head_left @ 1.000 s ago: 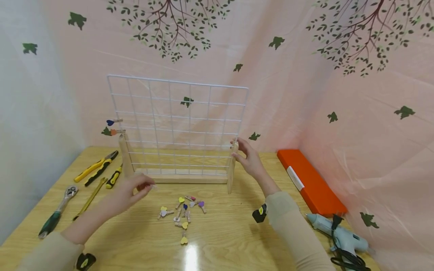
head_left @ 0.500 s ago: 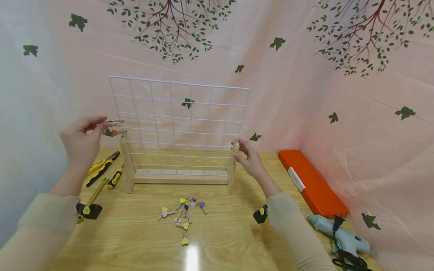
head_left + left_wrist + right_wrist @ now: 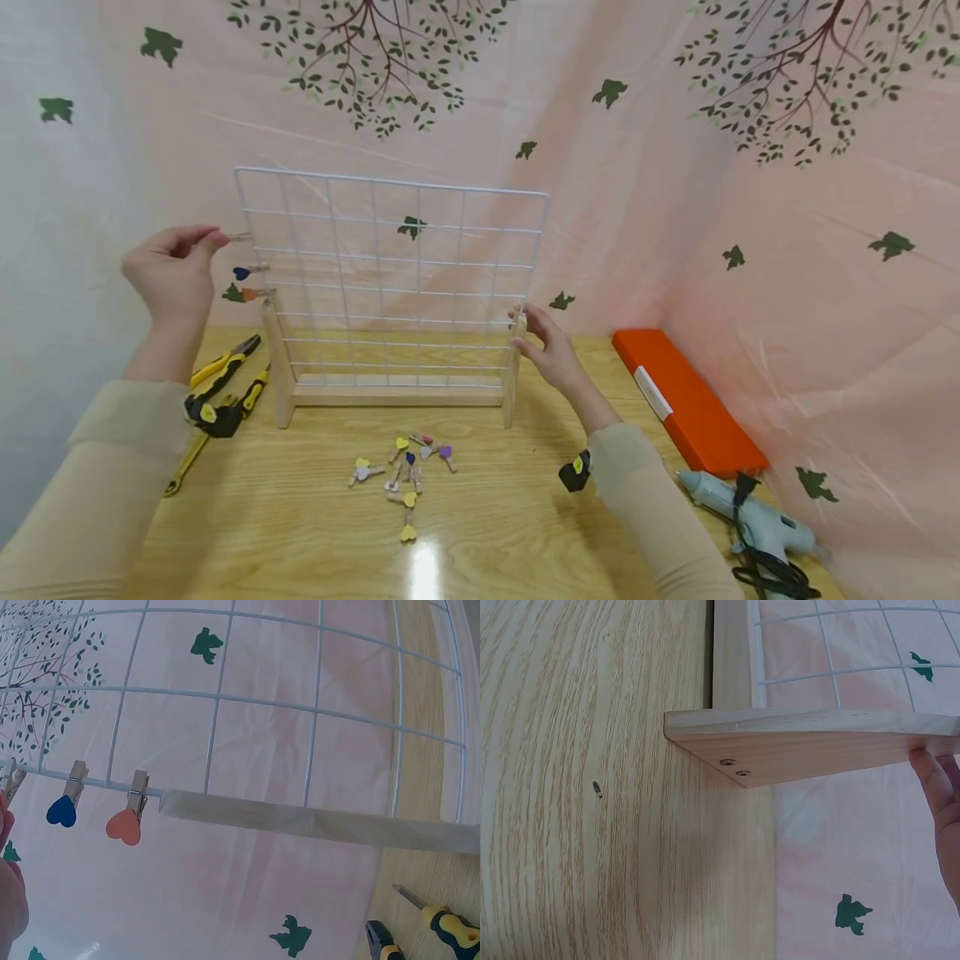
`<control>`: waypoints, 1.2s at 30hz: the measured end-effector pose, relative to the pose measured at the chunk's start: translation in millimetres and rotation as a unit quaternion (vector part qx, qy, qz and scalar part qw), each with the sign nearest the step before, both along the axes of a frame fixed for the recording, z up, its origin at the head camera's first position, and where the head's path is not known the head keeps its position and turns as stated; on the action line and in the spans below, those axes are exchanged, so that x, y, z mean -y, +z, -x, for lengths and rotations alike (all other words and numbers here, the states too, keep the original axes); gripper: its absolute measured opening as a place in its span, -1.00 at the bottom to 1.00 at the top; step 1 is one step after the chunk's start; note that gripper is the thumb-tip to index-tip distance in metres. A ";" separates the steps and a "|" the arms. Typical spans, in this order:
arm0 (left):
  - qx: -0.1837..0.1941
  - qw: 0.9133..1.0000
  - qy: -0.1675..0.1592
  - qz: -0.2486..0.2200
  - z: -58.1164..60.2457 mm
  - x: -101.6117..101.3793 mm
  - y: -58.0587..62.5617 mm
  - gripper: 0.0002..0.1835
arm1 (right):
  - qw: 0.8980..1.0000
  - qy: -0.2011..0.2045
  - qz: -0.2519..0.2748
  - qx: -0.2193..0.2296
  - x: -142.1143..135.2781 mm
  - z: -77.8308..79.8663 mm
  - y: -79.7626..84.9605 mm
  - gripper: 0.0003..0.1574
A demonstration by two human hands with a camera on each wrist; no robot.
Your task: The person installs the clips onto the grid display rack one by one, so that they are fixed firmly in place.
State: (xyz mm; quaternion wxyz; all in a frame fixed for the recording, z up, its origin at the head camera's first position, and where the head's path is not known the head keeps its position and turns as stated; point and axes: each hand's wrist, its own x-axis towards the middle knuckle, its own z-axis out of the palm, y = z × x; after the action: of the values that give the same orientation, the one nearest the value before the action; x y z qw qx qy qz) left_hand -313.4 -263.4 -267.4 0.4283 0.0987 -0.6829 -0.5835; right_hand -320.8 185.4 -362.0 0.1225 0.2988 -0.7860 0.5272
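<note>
A white wire grid (image 3: 397, 183) stands upright in a wooden stand (image 3: 397, 397). At its left edge my left hand (image 3: 171, 271) pinches a small wooden clothespin (image 3: 238, 237), whose tip meets the wire; my fingers cover its other end. Below that hang a clothespin with a blue heart (image 3: 61, 811) and one with an orange heart (image 3: 124, 826), both clipped to the edge wire. My right hand (image 3: 551, 350) grips the top of the stand's right post (image 3: 817, 750). Several more heart clothespins (image 3: 408, 500) lie in a loose pile before the stand.
Pliers (image 3: 240, 354), a screwdriver (image 3: 454, 930) and a yellow wrench (image 3: 183, 468) lie at the left, partly behind my left arm. On the right are a flat orange box (image 3: 690, 408) and a glue gun (image 3: 750, 512) with a coiled black cord. A printed cloth hangs behind.
My left hand came up from the table to the grid's left edge with a clothespin, then rose above the blue heart. My right hand stays on the post.
</note>
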 end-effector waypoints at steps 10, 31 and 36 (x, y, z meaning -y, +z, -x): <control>-0.027 0.999 0.018 0.016 4.7 -10.1 -2.4 -0.82 | 1.000 0.003 -0.001 -0.001 1.6 -0.2 1.4 -0.38; 0.039 0.949 -0.091 0.299 -55.2 -41.9 -40.8 -0.43 | 1.000 0.006 -0.001 -0.012 -1.4 -1.5 -1.5 -0.39; 0.117 0.890 -0.208 0.389 -68.9 -58.3 -86.5 -0.38 | 1.000 0.009 0.002 -0.012 -1.7 -1.8 -0.4 -0.39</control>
State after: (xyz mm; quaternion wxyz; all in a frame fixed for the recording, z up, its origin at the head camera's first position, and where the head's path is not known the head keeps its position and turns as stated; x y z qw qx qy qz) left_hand -244.5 -205.2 -353.9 0.2184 -0.1523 -0.9052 -0.3312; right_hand -319.0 187.1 -362.3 0.1279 0.3118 -0.7807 0.5262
